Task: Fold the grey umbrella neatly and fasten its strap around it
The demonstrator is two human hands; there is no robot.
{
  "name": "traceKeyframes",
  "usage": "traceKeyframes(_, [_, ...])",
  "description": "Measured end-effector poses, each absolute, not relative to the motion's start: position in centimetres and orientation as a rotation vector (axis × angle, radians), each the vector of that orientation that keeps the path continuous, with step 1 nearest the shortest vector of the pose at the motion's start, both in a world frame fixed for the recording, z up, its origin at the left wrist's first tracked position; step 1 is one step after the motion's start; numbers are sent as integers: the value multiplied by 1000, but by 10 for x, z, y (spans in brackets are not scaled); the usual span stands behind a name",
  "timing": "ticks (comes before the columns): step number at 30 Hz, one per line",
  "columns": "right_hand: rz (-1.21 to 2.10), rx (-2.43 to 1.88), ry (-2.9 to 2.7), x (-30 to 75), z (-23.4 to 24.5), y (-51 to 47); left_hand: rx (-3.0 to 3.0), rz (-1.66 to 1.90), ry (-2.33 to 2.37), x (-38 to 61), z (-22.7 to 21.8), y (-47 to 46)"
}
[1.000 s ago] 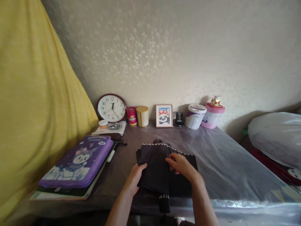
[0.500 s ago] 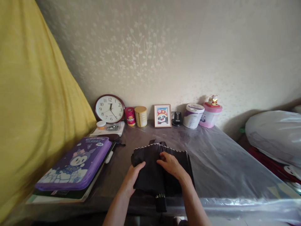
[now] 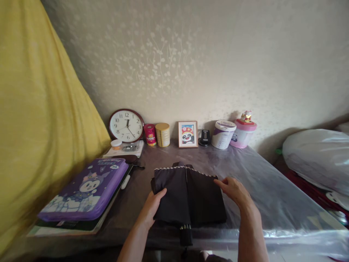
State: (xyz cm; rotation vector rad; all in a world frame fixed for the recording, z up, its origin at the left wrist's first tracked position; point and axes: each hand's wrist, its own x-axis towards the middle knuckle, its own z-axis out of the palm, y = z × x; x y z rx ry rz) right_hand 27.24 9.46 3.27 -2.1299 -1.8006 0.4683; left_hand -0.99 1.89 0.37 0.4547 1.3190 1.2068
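A black folding umbrella (image 3: pixel 174 196) lies at the table's front edge, its handle (image 3: pixel 186 236) pointing toward me. Its loose fabric is spread to both sides of the shaft, with a striped trim along the far edge. My left hand (image 3: pixel 154 207) grips the left side of the fabric, thumb on top and the other fingers hidden beneath. At the far right corner of the cloth, my right hand (image 3: pixel 234 191) pinches the trimmed edge between thumb and fingers.
On the left, a purple cartoon case (image 3: pixel 84 193) rests on papers. Along the wall stand a clock (image 3: pixel 127 125), a red can (image 3: pixel 150 134), a yellow can (image 3: pixel 163 135), a picture frame (image 3: pixel 188 134), a black device (image 3: pixel 204 138) and two tubs (image 3: pixel 223 134). A yellow curtain (image 3: pixel 35 109) hangs at left.
My right hand has moved from the umbrella's middle out to the right corner, and the right fabric panel now lies flatter and wider. The left hand has kept its hold.
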Motion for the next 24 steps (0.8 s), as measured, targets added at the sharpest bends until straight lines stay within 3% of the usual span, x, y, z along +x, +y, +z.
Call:
traceKeyframes(6, [932,-2085,-1858,275,14,100,470,1226,1301,-11,0,19])
traceKeyframes(14, [907,-1753,-1784,259,42,89,473,1231,1292,-11,-1,20])
traceKeyframes(24, [1183,-1191,-1558,195,60,81,434,1292,1283,-12,-1,19])
